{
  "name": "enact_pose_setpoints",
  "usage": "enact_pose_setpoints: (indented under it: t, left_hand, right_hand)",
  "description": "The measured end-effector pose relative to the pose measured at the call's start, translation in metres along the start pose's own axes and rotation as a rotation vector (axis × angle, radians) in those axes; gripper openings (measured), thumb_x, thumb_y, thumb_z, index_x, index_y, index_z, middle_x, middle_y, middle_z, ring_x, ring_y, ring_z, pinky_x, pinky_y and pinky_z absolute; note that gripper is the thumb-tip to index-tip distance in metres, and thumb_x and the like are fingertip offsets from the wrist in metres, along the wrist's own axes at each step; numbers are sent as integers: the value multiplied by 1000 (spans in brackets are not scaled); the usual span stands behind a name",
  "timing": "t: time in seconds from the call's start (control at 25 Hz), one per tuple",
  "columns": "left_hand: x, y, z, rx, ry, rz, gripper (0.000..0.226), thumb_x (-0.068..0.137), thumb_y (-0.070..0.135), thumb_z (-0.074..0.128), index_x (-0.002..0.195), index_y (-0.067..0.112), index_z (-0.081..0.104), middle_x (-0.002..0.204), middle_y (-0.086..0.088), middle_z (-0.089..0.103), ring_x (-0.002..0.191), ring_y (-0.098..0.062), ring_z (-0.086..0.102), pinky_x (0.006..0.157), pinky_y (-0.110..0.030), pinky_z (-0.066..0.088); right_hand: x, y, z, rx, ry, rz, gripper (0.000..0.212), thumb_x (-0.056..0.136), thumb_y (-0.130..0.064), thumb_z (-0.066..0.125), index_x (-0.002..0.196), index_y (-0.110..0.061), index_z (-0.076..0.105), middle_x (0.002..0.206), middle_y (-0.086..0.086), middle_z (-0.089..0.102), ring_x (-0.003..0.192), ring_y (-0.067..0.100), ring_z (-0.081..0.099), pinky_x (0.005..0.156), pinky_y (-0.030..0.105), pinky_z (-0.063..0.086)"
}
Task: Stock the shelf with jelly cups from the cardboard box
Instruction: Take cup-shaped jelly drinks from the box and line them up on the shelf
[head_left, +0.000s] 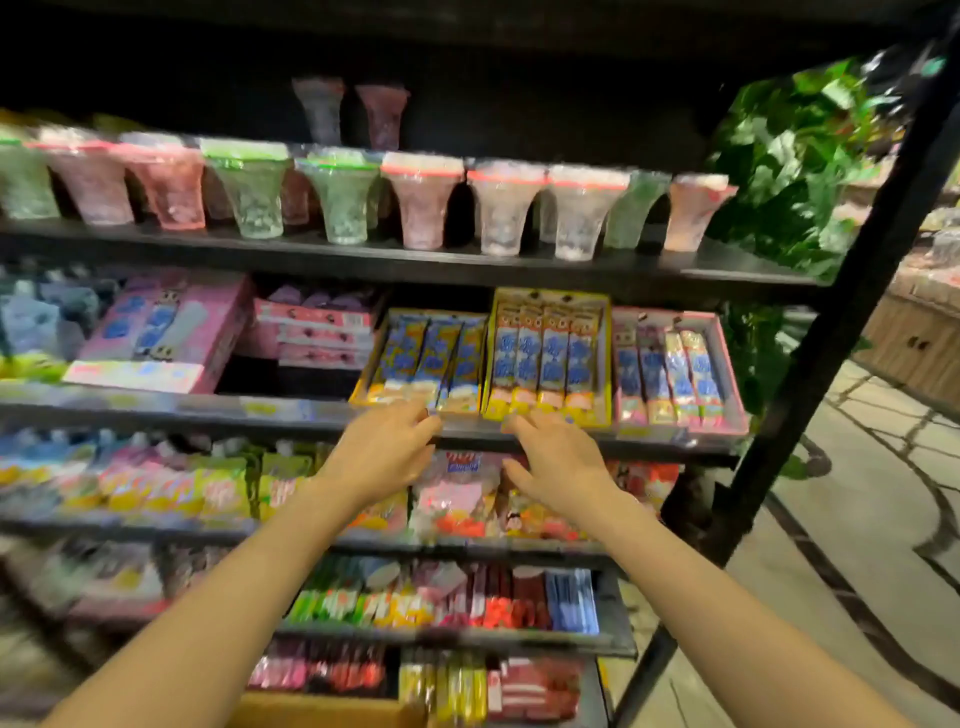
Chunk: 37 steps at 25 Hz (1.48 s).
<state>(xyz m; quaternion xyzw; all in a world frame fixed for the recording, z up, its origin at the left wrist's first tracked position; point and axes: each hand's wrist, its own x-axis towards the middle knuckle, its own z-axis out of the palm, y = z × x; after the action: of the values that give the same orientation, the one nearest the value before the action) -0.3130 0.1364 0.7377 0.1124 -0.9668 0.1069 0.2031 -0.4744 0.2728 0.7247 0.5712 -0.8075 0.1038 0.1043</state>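
Several jelly cups with red and green lids stand in a row on the top black shelf, and two more jelly cups sit stacked behind them. Both my hands hang in front of the second shelf's edge, holding nothing. My left hand has its fingers loosely curved near the shelf lip. My right hand is spread with relaxed fingers beside it. A corner of the cardboard box shows at the bottom edge, between my forearms. The whole picture is blurred.
Trays of stick snacks fill the second shelf, and bagged sweets and packets fill the lower shelves. A black frame post slants at the right, with green foliage behind it and a tiled floor beyond.
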Motion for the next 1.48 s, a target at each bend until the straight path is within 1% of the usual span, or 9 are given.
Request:
enact_pose_setpoints:
  t: [0.12,0.32,0.56,0.72,0.8,0.92,1.08,1.24,1.48]
  left_hand:
    - [-45,-13,36,-9,-84,-1,16,78,16,59,81,2,65,74,-16,60,64,-34,61,49,-36,49]
    - [-132,-52,102,-101,-321,-115,28,91,23,52,113,8,57,111,-13,57,103,-31,56,80,-37,45]
    - [-227,-102,158,-195,-530,-90,22,84,15,59,103,5,61,98,-16,59,91,-35,59,69,-39,48]
    - [-286,-122,211,-220,-634,-183,23,89,15,50,107,7,60,104,-12,58,94,-32,58,74,-39,48]
    - [-319,-123,241,-223,-662,-265,26,93,19,43,112,12,60,114,-9,58,101,-27,57,81,-38,48]
    - [-367,-120,284,-191,-763,-338,31,94,24,41,122,20,52,126,-3,52,110,-21,53,86,-31,44]
    - [-430,-110,361,-172,-821,-468,44,92,31,42,135,23,42,137,-4,44,117,-20,49,90,-30,43]
    - [-482,-96,467,-165,-823,-541,49,91,30,45,138,24,35,137,-5,40,118,-21,46,91,-33,43]
    - [-532,-84,629,-128,-806,-469,43,87,20,49,130,17,48,124,-10,53,109,-28,54,82,-38,50]
  right_hand:
    - [-13,-22,44,18,-97,1,41,93,-34,47,130,-17,43,124,6,49,117,28,46,88,37,41]
    - [-33,-69,123,122,-230,22,43,92,-32,50,131,-16,44,129,5,50,120,27,46,90,37,42]
    - [-55,-150,213,189,-401,146,40,87,-28,52,124,-14,50,123,7,54,114,27,50,86,36,45]
    - [-65,-201,267,263,-257,111,36,54,-10,85,87,-7,71,78,9,69,66,27,67,49,24,50]
    - [-73,-219,299,284,-272,136,32,50,-9,87,79,-8,73,70,8,69,58,25,67,48,23,51]
    - [-92,-228,357,324,-341,171,16,73,-16,78,86,-8,72,82,8,72,75,23,70,63,25,56]
    - [-121,-229,451,293,-507,335,36,94,-32,49,127,-17,54,122,3,60,114,24,56,88,30,51]
    - [-151,-217,563,313,-577,503,47,91,-32,53,135,-19,42,124,6,55,110,24,55,90,31,47]
    - [-175,-188,727,279,-715,613,53,91,-32,52,137,-14,34,129,12,42,120,32,45,96,37,39]
